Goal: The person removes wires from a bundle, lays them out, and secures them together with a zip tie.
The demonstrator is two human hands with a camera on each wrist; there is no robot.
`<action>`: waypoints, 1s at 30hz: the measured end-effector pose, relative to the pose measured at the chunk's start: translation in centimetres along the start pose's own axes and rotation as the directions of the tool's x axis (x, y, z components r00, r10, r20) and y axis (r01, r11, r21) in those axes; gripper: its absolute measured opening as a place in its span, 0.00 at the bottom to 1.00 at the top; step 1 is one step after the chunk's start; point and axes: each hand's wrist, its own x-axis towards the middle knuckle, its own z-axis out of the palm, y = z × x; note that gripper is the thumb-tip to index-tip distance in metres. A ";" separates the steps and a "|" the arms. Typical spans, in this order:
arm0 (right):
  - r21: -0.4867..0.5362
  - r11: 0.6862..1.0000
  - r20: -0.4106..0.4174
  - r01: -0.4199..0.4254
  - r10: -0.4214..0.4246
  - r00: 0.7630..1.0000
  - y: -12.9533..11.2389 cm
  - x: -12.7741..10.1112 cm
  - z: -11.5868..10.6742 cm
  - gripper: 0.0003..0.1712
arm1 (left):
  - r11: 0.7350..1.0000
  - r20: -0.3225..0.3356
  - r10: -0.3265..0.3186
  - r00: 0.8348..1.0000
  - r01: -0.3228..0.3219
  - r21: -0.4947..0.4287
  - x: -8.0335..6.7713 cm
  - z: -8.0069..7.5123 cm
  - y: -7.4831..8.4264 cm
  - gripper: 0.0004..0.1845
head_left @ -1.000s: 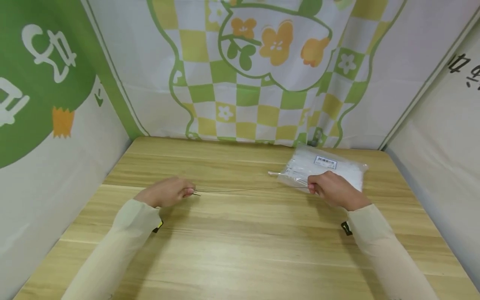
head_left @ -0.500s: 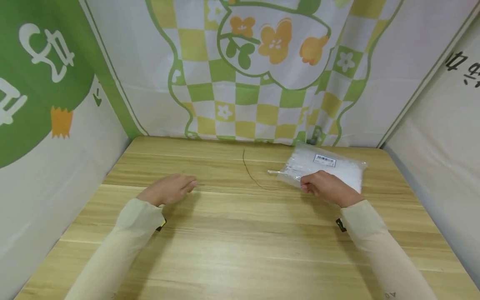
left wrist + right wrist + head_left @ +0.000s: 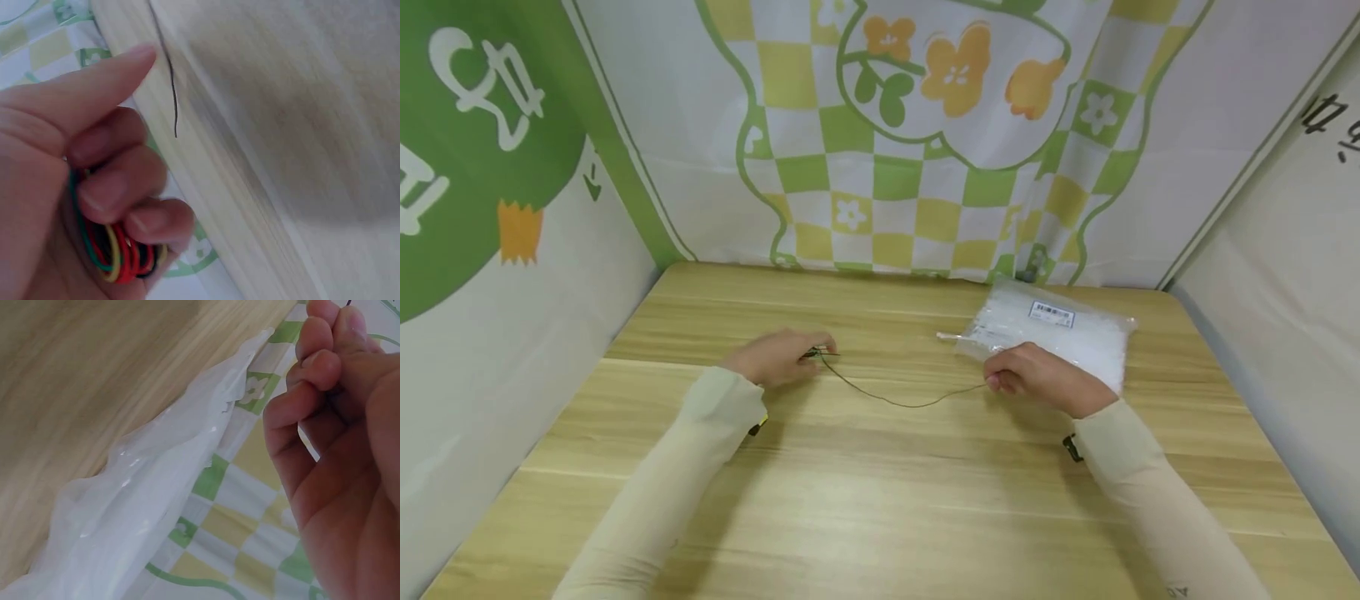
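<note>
Thin wire (image 3: 898, 400) sags left-right across table (image 3: 880, 500), between both hands. Right hand (image 3: 1037, 379) pinching its right end; left hand (image 3: 778, 358) curled on coloured bands (image 3: 115, 256), wire end at fingertips. Bag (image 3: 1060, 333) just behind right hand.

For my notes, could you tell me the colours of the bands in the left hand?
Red, yellow and green bands, clearest in the left wrist view.

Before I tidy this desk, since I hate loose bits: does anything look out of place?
Only one white strip pokes out of the plastic bag. The thin wire sags between the left hand and right hand.
</note>
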 end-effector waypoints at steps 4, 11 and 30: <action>0.002 1.000 0.011 -0.007 0.007 1.000 0.2 -0.2 0.2 0.19 | 1.000 0.042 -0.028 0.999 0.028 0.014 0.3 0.2 0.0 0.18; 0.011 1.000 0.014 -0.024 0.024 1.000 -0.1 -0.4 -0.1 0.20 | 0.997 0.012 0.013 1.000 -0.013 0.071 1.0 0.3 0.7 0.16; -0.238 0.923 0.013 -0.302 0.314 0.949 0.4 -0.7 0.5 0.16 | 0.983 0.106 -0.121 0.987 0.104 0.149 -0.2 0.9 0.8 0.13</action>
